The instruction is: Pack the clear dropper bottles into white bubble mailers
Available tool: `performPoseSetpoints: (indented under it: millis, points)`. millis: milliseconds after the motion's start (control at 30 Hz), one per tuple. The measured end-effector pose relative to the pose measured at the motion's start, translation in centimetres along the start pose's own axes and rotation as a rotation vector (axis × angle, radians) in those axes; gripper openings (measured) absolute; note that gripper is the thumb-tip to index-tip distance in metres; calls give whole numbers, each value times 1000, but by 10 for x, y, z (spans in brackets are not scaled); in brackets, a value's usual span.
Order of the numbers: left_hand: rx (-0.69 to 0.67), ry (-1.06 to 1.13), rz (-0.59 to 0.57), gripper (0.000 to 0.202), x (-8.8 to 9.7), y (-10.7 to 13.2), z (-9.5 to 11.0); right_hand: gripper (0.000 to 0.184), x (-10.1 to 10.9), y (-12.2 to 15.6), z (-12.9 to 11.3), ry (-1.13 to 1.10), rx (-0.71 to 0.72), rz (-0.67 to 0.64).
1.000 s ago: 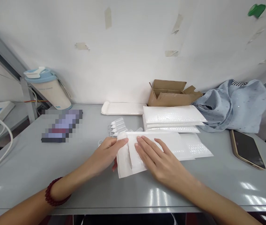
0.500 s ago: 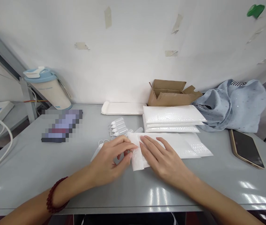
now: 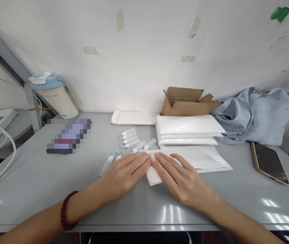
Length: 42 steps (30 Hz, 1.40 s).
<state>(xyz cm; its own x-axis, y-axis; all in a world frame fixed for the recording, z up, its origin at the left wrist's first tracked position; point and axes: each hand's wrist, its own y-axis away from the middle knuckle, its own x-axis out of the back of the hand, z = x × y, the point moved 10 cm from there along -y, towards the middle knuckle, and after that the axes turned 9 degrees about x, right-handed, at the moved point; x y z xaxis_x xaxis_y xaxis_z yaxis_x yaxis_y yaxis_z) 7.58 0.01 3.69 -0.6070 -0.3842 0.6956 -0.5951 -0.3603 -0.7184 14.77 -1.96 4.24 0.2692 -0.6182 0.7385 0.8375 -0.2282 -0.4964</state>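
Note:
My left hand (image 3: pixel 125 173) and my right hand (image 3: pixel 181 178) lie side by side on a white bubble mailer (image 3: pixel 153 177) on the grey table. Fingers of both hands are stretched out and press on its left end, fingertips nearly meeting. Much of that mailer is hidden under my hands. Beneath or just behind it, another white bubble mailer (image 3: pixel 214 159) extends to the right. Several small clear plastic dropper bottles (image 3: pixel 130 137) lie beyond my left hand. Two more bottles (image 3: pixel 107 166) rest at its left side, partly covered by it.
Behind my hands is a stack of bubble mailers (image 3: pixel 191 124), with an open cardboard box (image 3: pixel 187 106) at the wall. A single mailer (image 3: pixel 136 118) lies left of it. A tumbler (image 3: pixel 58 98) and blurred phone (image 3: pixel 69 137) are left; a cloth bag (image 3: pixel 258 115) and phone (image 3: pixel 270 162) right.
The left end of the mailer has been folded over and now lies flat. My left hand has gone from pinching its edge to lying stretched out on it. My right hand stays on the mailer.

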Motion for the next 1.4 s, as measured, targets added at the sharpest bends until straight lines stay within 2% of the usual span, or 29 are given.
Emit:
performPoseSetpoints:
  millis: [133, 267, 333, 433, 533, 600, 667, 767, 867, 967, 1033, 1167, 1267, 1367, 1400]
  points:
    - [33, -14, 18, 23, -1, 0, 2, 31, 8, -2, -1, -29, 3, 34]
    - [185, 96, -39, 19, -9, -8, -8, 29, 14, 0, 4, 1, -41, 71]
    - [377, 242, -125, 21, -23, -13, -23, 25, 17, 4, 13, 44, -101, 106]
    - [808, 613, -320, 26, -60, -9, -47, 32, 22, 13, 37, 130, -222, 148]
    - [1143, 1085, -518, 24, -101, 0, -42, 28, 26, 30, 72, 151, -358, 185]
    - [1300, 1296, -642, 20, -121, 5, -30, 23, 25, 41, 94, 111, -432, 175]
    - [1427, 1410, -721, 18, -134, 10, -21, 23, 17, 55, 116, 25, -566, 110]
    - [1530, 1492, -702, 14, -144, 12, -18, 23, 3, 65, 126, -90, -648, -27]
    - [1582, 1457, -590, 5, -146, 12, -26, 21, -17, 64, 119, -203, -640, -200]
    - [1606, 1392, -541, 14, -145, 12, -32, 24, -35, 64, 111, -264, -640, -353]
    - [1627, 1353, -573, 16, -145, 15, -31, 25, -42, 65, 108, -275, -651, -420]
    - [1587, 1287, -743, 25, -142, 17, -27, 26, -50, 68, 107, -284, -675, -492]
    - [1399, 1086, -824, 34, -132, 11, -45, 25, -50, 69, 107, -290, -686, -504]
    - [1059, 615, -813, 35, -114, -9, -88, 24, -48, 68, 106, -300, -685, -490]
    - [920, 358, -748, 34, -104, -20, -108, 23, -47, 66, 104, -306, -681, -481]
